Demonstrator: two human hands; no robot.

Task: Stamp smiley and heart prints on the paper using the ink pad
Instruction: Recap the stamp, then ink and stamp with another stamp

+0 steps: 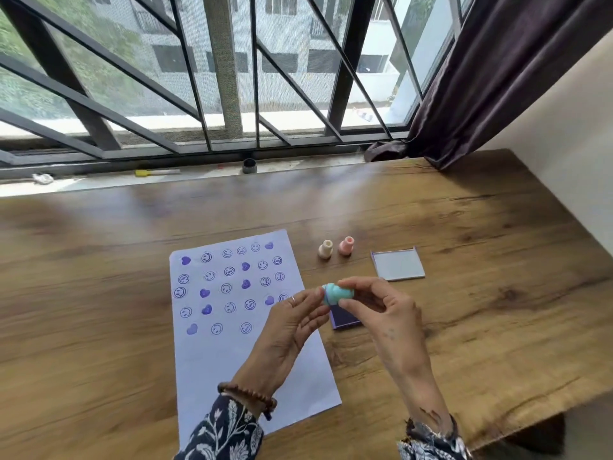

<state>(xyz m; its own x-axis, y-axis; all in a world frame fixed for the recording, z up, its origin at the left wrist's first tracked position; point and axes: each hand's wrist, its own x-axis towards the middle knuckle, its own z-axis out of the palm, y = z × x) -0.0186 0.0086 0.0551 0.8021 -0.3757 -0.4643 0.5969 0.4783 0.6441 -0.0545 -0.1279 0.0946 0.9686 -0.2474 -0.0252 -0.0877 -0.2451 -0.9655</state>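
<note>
A white paper (232,360) lies on the wooden table, its upper half covered with several purple smiley and heart prints. I hold a teal stamp (336,293) sideways above the table between both hands: my right hand (381,313) pinches its body and my left hand (292,323) touches its stamping end. Just below the stamp lies the purple ink pad (343,318), partly hidden by my right hand. Its grey lid (398,263) rests further back to the right.
A cream stamp (325,249) and a pink stamp (346,246) stand upright behind the ink pad. The wooden table (481,310) ends at a window sill with a barred window; a dark curtain (481,78) hangs at the back right.
</note>
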